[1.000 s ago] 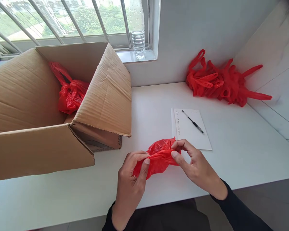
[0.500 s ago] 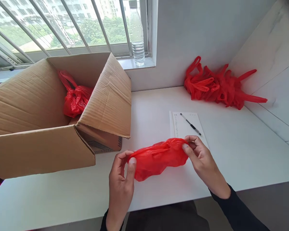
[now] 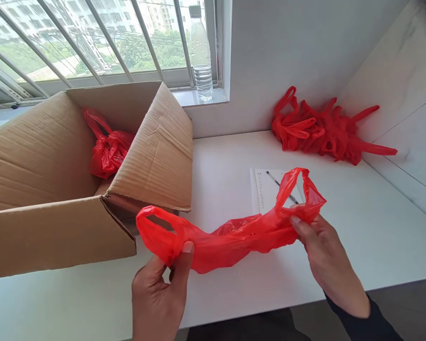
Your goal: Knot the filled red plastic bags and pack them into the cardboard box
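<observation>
Thin red plastic carrier bag with loop handles is held stretched sideways above the near part of the white flat-topped table, in front of the person. Left hand: thumb and fingers pinch the bag just below its left handle loop, which stands open. Right hand: thumb lies on the near face of the bag's right end, pinching it against fingers mostly hidden behind the plastic; the right handle loop rises above. The bag sags between the two grips. Its right end overlaps, in view, the white printed paper sheet and the slim black-and-clear pen lying on it. At left, an open brown cardboard box contains a knotted red plastic bag; whether the left loop touches the box flap cannot be told. A heap of crumpled red plastic bags lies at the far right, against the wall. A clear plastic bottle with a dark cap, partly filled, stands upright on the windowsill.
</observation>
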`<control>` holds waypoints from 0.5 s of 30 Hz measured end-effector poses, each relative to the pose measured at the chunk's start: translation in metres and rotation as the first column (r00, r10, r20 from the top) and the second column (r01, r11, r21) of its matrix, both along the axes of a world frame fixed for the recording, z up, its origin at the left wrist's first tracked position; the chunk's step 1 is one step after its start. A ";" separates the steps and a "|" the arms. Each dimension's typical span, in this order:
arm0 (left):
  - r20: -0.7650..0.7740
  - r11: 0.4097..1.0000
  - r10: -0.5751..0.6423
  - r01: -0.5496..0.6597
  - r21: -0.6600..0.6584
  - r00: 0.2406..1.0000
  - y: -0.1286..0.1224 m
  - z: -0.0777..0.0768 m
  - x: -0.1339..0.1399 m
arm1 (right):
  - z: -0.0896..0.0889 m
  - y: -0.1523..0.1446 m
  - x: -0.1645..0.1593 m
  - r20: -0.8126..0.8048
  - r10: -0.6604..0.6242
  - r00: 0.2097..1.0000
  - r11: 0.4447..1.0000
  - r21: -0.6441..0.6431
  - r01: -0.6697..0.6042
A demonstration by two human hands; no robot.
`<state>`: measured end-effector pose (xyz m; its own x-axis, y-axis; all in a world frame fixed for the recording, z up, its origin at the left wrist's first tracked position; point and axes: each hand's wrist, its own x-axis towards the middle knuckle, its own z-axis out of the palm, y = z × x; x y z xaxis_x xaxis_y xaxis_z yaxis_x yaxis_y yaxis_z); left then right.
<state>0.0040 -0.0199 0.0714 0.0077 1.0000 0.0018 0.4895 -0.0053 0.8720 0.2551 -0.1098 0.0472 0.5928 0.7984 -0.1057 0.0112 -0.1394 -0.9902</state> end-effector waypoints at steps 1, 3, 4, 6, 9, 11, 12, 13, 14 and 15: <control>0.010 0.997 -0.034 0.034 -0.065 0.999 -0.001 0.002 -0.003 | 0.007 0.000 -0.003 0.032 -0.015 0.999 1.000 0.016 0.015; 0.071 0.983 -0.127 0.135 -0.127 0.989 -0.002 0.005 -0.006 | 0.022 -0.003 -0.015 0.119 -0.124 0.985 0.989 0.099 0.113; 0.116 0.978 -0.158 0.172 -0.118 0.981 -0.003 0.007 -0.005 | 0.030 -0.006 -0.022 0.173 -0.224 0.959 0.966 0.173 0.194; 0.215 0.981 -0.159 0.179 -0.074 0.964 -0.006 0.008 0.001 | 0.042 -0.012 -0.039 0.297 -0.429 0.853 0.870 0.389 0.302; 0.299 0.987 -0.108 0.140 -0.086 0.948 -0.009 0.007 0.013 | 0.052 -0.017 -0.054 0.542 -0.265 0.798 0.878 0.477 -0.032; 0.278 0.985 -0.114 0.146 -0.097 0.954 -0.010 0.004 0.019 | 0.051 -0.013 -0.054 0.701 0.188 0.688 0.877 0.195 -0.439; 0.278 0.983 -0.126 0.157 -0.091 0.952 -0.010 0.002 0.020 | 0.050 -0.009 -0.052 0.717 0.352 0.602 0.834 0.051 -0.549; 0.291 0.982 -0.138 0.168 -0.081 0.947 -0.010 0.000 0.020 | 0.047 -0.006 -0.049 0.715 0.453 0.532 0.795 -0.053 -0.605; 0.315 0.982 -0.149 0.178 -0.066 0.938 -0.009 -0.002 0.019 | 0.043 -0.003 -0.046 0.704 0.508 0.497 0.778 -0.127 -0.615; 0.343 0.981 -0.154 0.184 -0.056 0.926 -0.008 -0.004 0.018 | 0.038 0.000 -0.043 0.688 0.546 0.478 0.772 -0.191 -0.607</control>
